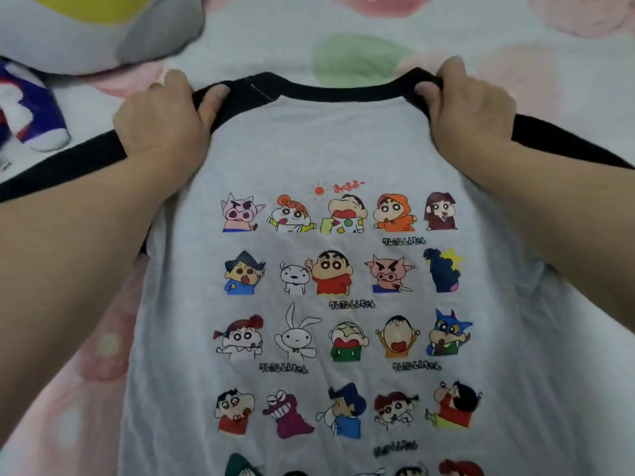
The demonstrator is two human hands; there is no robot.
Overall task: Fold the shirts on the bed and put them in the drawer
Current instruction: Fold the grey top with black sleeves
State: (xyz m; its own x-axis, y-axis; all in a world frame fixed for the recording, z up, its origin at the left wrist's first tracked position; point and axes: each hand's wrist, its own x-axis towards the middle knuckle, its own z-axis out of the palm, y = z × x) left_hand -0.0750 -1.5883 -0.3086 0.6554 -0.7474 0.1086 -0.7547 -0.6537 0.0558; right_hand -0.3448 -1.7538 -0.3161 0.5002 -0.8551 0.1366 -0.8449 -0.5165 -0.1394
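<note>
A grey shirt (323, 146) with black collar and black sleeves lies spread over the bed, printed with rows of cartoon figures. My left hand (161, 121) grips the shirt's left shoulder, thumb over the black collar band. At the right shoulder my right hand (470, 111) holds the fabric the same way, fingers curled round the black edge. Both black sleeves stretch outward under my forearms. The shirt's hem runs out of the frame at the bottom.
The bedsheet (464, 32) is white with pink and green fruit prints. A large grey plush toy (89, 32) with a yellow patch lies at the top left. A blue, white and red plush toy (31, 111) sits at the left edge.
</note>
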